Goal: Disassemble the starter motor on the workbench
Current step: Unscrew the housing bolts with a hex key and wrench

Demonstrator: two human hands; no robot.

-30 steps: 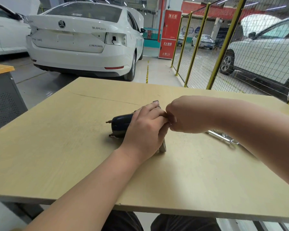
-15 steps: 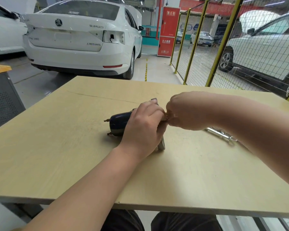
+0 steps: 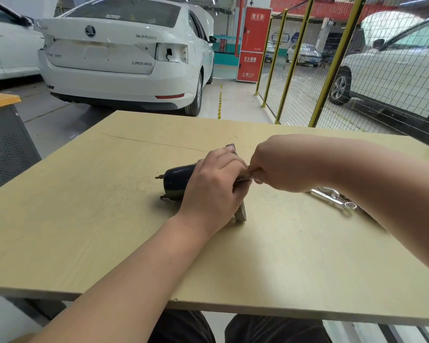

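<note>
Left fingers [image 3: 227,164] grip the dark-blue starter motor [image 3: 177,180] lying sideways; right fingers [image 3: 263,167] pinch its end.

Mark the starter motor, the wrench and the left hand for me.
starter motor [image 3: 177,180]: head view, dark blue housing.
wrench [image 3: 328,198]: head view, shiny shank.
left hand [image 3: 213,186]: head view, back of the hand.

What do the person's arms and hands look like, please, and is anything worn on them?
Both the left hand and right hand are bare: no gloves, rings or watch show. The left forearm and right forearm are uncovered too, with no sleeve reaching into view.
</note>
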